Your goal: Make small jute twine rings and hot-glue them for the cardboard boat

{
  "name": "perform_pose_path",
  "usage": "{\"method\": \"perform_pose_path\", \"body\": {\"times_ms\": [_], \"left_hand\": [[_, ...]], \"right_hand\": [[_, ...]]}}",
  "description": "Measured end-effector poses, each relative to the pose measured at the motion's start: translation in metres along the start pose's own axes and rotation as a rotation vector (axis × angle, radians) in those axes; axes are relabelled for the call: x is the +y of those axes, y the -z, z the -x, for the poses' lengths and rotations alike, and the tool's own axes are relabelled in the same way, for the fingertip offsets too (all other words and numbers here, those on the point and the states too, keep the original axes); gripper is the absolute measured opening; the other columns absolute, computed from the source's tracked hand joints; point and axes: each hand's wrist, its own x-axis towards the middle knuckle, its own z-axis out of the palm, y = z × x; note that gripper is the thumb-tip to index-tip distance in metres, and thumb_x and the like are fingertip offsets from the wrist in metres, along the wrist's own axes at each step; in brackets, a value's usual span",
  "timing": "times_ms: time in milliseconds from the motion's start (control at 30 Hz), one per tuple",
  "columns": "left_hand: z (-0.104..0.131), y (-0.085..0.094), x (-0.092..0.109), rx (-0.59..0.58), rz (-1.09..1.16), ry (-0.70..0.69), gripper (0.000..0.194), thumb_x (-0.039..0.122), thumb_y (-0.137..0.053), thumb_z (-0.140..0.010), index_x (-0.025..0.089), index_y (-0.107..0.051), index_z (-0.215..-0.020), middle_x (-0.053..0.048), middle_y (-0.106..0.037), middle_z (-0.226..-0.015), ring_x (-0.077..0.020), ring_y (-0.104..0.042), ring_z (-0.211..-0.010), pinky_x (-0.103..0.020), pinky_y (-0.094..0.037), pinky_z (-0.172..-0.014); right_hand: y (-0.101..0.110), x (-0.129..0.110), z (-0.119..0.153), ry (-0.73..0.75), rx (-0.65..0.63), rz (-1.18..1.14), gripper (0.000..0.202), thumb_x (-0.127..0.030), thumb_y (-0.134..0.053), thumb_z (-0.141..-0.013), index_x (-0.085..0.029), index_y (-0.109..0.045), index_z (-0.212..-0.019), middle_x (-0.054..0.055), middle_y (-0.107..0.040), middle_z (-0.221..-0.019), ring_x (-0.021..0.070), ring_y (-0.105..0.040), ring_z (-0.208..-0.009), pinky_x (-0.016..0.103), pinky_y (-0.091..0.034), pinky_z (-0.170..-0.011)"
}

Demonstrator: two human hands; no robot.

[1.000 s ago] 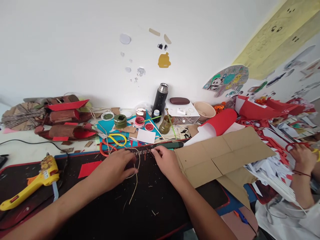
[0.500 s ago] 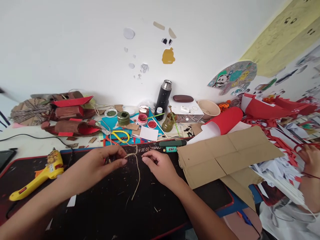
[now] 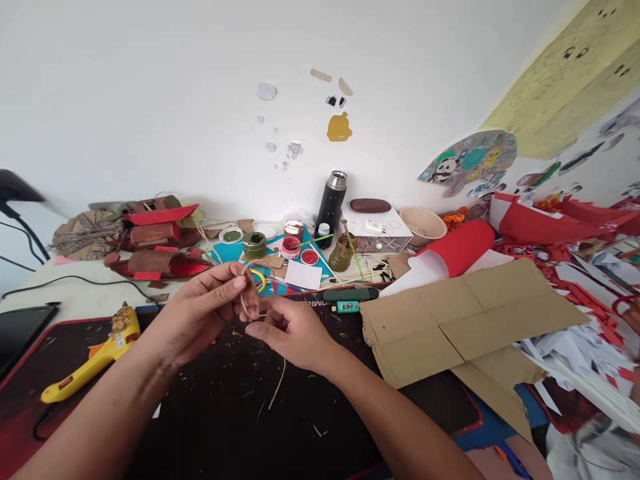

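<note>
A thin tan twine runs between my two hands, its loose end hanging over the dark desk mat. My left hand is closed, with the twine pinched at the thumb and fingertips. Close against it, my right hand is also closed, thumb and forefinger on the twine. Part of the twine is hidden behind the fingers. Just beyond my hands lie scissors with yellow handles, partly covered by my left fingers.
A yellow glue gun lies at left, near brown and red model boats. Paint jars, a black flask and a glass jar stand behind. Cardboard sheets and white paper scraps cover the right.
My hands have come together, the right moving left to meet the left. The left hand has turned, raising its fingertips with the twine. The co-worker's hand at far right has left the view.
</note>
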Motion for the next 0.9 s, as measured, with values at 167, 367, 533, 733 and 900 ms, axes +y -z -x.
{"method": "perform_pose_path", "body": {"times_ms": [167, 367, 533, 733, 900], "left_hand": [[0.005, 0.006, 0.009, 0.04, 0.119, -0.046, 0.029, 0.032, -0.102, -0.082, 0.016, -0.08, -0.091, -0.003, -0.079, -0.075, -0.0162, -0.078, -0.065, -0.016, -0.064, -0.055], [0.012, 0.008, 0.015, 0.063, 0.054, -0.125, 0.028, 0.03, -0.1, -0.085, 0.015, -0.08, -0.097, -0.005, -0.081, -0.078, -0.019, -0.081, -0.065, -0.017, -0.064, -0.051], [0.009, 0.004, -0.003, 0.095, 0.075, -0.06, 0.026, 0.031, -0.1, -0.084, 0.017, -0.079, -0.094, -0.003, -0.081, -0.078, -0.017, -0.081, -0.065, -0.016, -0.065, -0.053], [0.008, -0.008, -0.02, 0.113, 0.038, 0.057, 0.035, 0.038, -0.106, -0.077, 0.018, -0.083, -0.093, -0.004, -0.085, -0.087, -0.0197, -0.085, -0.079, -0.021, -0.072, -0.068], [0.004, -0.003, -0.009, 0.168, -0.06, -0.073, 0.036, 0.036, -0.109, -0.073, 0.018, -0.082, -0.089, -0.006, -0.087, -0.092, -0.0229, -0.085, -0.085, -0.026, -0.073, -0.07]], "right_hand": [[-0.004, 0.008, -0.007, 0.024, 0.05, -0.005, 0.024, -0.045, -0.079, -0.1, -0.024, -0.084, -0.11, -0.004, -0.063, -0.072, 0.0147, -0.054, -0.065, 0.027, -0.04, -0.065], [0.001, 0.017, -0.009, 0.053, 0.172, -0.115, 0.03, -0.05, -0.076, -0.1, -0.022, -0.082, -0.107, -0.004, -0.059, -0.067, 0.0153, -0.051, -0.061, 0.028, -0.041, -0.062], [-0.004, 0.026, -0.008, 0.083, 0.102, -0.107, 0.043, -0.046, -0.083, -0.097, -0.027, -0.08, -0.135, -0.005, -0.063, -0.073, 0.0158, -0.055, -0.064, 0.028, -0.047, -0.066], [-0.012, 0.031, -0.003, 0.203, 0.063, -0.026, 0.023, -0.043, -0.077, -0.104, -0.028, -0.085, -0.119, 0.002, -0.083, -0.102, 0.0199, -0.071, -0.085, 0.032, -0.055, -0.082], [0.0, 0.027, 0.001, 0.163, 0.072, -0.004, 0.024, -0.043, -0.073, -0.106, -0.024, -0.088, -0.104, 0.002, -0.085, -0.096, 0.0186, -0.071, -0.082, 0.029, -0.052, -0.079]]}}
